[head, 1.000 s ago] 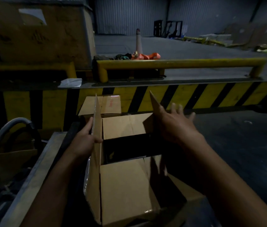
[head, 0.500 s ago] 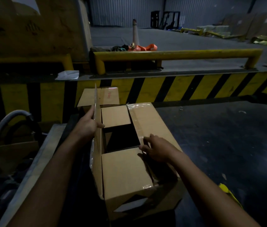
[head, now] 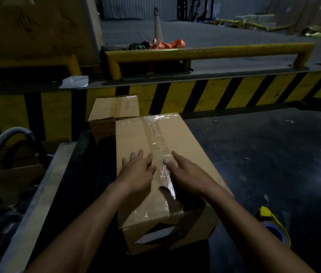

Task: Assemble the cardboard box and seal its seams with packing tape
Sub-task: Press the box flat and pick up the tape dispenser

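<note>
Two flaps lie shut on the box [head: 155,154], which sits on the dark floor. The left hand [head: 138,174] and right hand [head: 187,176] press flat, fingers spread, holding nothing, beside the old-taped seam [head: 156,142]. Next, probably, fetching the tape roll [head: 273,229] at right.

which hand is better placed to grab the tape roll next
Right, probably. The tape roll lies on the floor by the right forearm, on the box's right side. The right hand rests flat and empty on top; the left hand would have to cross over.
</note>
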`<state>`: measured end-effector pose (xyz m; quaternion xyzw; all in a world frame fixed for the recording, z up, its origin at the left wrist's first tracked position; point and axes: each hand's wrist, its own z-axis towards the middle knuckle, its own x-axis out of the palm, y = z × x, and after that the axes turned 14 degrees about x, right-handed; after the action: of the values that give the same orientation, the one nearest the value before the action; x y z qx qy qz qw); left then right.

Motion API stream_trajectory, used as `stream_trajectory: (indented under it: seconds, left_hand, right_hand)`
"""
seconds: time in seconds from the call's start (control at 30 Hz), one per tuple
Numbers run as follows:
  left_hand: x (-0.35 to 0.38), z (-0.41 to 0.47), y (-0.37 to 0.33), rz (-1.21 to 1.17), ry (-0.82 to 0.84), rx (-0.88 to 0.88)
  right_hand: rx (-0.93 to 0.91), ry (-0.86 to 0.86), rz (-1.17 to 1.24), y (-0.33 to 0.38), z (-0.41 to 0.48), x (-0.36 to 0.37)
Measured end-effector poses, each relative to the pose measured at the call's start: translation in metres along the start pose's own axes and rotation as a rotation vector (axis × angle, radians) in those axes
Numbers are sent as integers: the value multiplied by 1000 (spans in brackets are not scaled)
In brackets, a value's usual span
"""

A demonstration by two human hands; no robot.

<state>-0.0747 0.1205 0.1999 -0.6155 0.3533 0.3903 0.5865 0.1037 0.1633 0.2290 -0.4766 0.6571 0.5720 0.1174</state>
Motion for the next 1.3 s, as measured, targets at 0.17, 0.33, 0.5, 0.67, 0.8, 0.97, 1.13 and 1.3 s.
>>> stream_trajectory:
  seconds: [0.17,0.33,0.5,0.67,0.8,0.97,1.13,1.3]
  left_hand:
    - [-5,25,21,66,13,53]
    - [-21,68,50,117,13,69]
    - [-44,117,70,152,15,32]
    - [-60,165,95,73,47,-45]
    - [-55,209,131,70,79,-131]
    - [-62,207,105,18,47,-86]
    - [-82,182,109,-59,-39,-142]
    - [-103,114,118,-115,-151,-269]
  right_hand:
    - [-32,-56,-435,-14,-11,38]
    - [71,-234,-431,-30,-42,52]
    - [318,-359,-268,-34,-55,61]
    - [411,-451,-14,-50,-48,57]
    - [565,-530,395,-55,-48,50]
    - [466,-469,664,-69,-40,56]
    - [298,-596,709,-91,-22,20]
    - [231,-573,614,-93,0,-24]
